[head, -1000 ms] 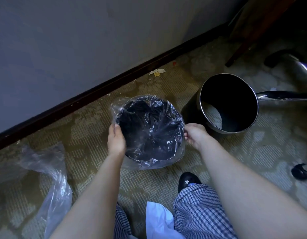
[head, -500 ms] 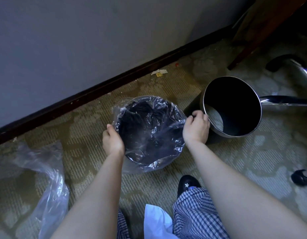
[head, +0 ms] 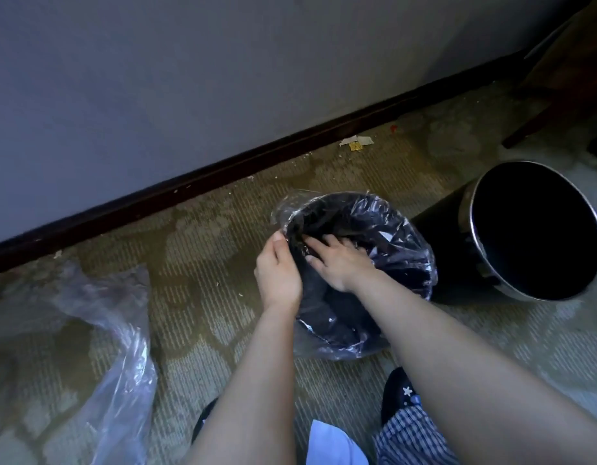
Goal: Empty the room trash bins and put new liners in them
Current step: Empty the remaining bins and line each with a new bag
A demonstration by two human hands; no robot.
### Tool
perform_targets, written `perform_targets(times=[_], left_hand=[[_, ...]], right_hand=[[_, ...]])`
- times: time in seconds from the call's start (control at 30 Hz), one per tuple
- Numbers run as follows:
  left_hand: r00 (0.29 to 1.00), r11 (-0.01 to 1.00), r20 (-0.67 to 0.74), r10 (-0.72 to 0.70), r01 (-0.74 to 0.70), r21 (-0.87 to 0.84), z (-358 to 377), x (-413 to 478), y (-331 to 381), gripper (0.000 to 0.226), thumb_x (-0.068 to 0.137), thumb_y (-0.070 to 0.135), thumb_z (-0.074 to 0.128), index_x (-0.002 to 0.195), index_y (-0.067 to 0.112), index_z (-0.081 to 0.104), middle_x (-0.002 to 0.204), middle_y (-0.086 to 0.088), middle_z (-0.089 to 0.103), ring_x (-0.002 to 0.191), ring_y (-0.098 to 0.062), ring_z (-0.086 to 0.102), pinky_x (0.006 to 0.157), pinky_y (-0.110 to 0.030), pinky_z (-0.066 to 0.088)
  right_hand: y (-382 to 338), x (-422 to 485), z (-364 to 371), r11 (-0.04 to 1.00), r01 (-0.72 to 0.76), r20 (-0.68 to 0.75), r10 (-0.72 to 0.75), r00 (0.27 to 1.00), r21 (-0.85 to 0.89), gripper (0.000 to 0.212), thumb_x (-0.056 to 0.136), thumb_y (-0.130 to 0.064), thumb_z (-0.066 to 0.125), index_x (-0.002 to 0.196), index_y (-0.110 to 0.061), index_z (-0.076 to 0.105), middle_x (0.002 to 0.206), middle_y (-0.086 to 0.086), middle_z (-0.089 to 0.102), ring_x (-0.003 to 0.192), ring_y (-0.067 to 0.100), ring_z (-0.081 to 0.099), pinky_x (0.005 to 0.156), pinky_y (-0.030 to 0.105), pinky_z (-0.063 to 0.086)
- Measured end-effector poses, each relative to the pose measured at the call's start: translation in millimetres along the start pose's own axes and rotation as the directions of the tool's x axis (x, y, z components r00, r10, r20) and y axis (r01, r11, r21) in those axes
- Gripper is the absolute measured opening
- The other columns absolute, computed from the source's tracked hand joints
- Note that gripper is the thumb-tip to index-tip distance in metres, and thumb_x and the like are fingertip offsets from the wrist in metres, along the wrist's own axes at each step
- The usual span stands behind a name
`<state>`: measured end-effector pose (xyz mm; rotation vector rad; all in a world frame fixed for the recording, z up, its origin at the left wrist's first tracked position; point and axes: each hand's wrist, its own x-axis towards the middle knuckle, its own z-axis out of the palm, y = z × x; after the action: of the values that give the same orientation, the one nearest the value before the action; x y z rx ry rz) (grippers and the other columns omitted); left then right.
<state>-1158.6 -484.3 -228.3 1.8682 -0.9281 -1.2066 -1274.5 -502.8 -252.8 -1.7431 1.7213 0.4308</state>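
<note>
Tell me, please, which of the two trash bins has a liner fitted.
The near bin, held by the left hand: a clear liner covers its rim. The steel-rimmed bin to its right is bare.

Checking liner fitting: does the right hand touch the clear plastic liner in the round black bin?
Touching. Head view: the right hand presses spread fingers on the clear plastic liner.

One head-worn wide-angle view, pitched forward-down past own forearms (head: 475, 357); lined bin (head: 408, 253) close, frame centre; carpet (head: 206, 297) fills lower frame; wall (head: 189, 78) at 11 o'clock, farther.
</note>
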Motion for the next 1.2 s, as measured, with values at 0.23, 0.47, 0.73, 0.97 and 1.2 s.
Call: perform_targets(times=[0.23, 0.47, 0.73, 0.97, 1.2], left_hand=[[0.998, 0.999, -0.027, 0.051, -0.051, 0.02, 3, 6, -7, 0.042, 0.102, 0.03, 0.033, 0.119, 0.005, 0.063, 0.115, -0.012, 0.066, 0.112, -0.025, 0.058, 0.098, -0.035, 0.043], [0.998, 0.998, -0.027, 0.055, -0.055, -0.002, 5, 4, -7, 0.044, 0.102, 0.031, 0.033, 0.112, 0.002, 0.064, 0.108, -0.012, 0.068, 0.106, -0.025, 0.06, 0.093, -0.034, 0.045], [0.998, 0.999, -0.031, 0.047, -0.047, 0.003, 3, 5, -5, 0.043, 0.102, 0.03, 0.034, 0.11, 0.002, 0.065, 0.105, -0.015, 0.068, 0.104, -0.028, 0.06, 0.091, -0.036, 0.045], [1.0, 0.999, -0.03, 0.009, -0.01, -0.044, 3, 2, -1, 0.045, 0.101, 0.031, 0.034, 0.112, -0.004, 0.061, 0.11, -0.025, 0.063, 0.11, -0.036, 0.055, 0.093, -0.042, 0.043], [0.999, 0.998, -0.043, 0.01, -0.013, -0.068, 4, 3, -1, 0.044, 0.102, 0.03, 0.035, 0.111, -0.003, 0.062, 0.108, -0.02, 0.066, 0.109, -0.033, 0.058, 0.094, -0.041, 0.044]], right_hand=[[2, 44, 20, 0.991, -0.126, 0.19, 0.134, 0.972, -0.052, 0.057, 0.096, -0.062, 0.019, 0.149, -0.046, 0.006, 0.161, 0.002, 0.002, 0.144, 0.037, 0.009, 0.113, 0.057, 0.012], [12, 62, 50, 0.987, -0.153, 0.314, 0.163, 0.935, -0.055, 0.06, 0.097, -0.06, 0.012, 0.151, -0.037, 0.009, 0.161, 0.002, 0.001, 0.147, 0.029, -0.001, 0.115, 0.054, 0.003], [14, 54, 45, 0.931, -0.137, 0.054, 0.126, 0.99, 0.337, 0.038, 0.096, -0.035, 0.047, 0.128, -0.015, 0.057, 0.134, 0.015, 0.055, 0.124, 0.031, 0.05, 0.103, 0.036, 0.039], [-4, -3, -3, 0.439, -0.311, 0.362, -0.035, 0.932, 0.843, 0.021, 0.101, -0.011, 0.033, 0.103, -0.007, 0.053, 0.07, 0.013, 0.058, 0.042, 0.012, 0.057, 0.044, 0.022, 0.049], [-26, -8, 29, 0.619, -0.455, 0.611, -0.05, 0.79, 0.64, 0.036, 0.1, -0.034, 0.028, 0.075, -0.018, 0.048, 0.072, -0.001, 0.048, 0.064, 0.011, 0.047, 0.067, 0.026, 0.043]])
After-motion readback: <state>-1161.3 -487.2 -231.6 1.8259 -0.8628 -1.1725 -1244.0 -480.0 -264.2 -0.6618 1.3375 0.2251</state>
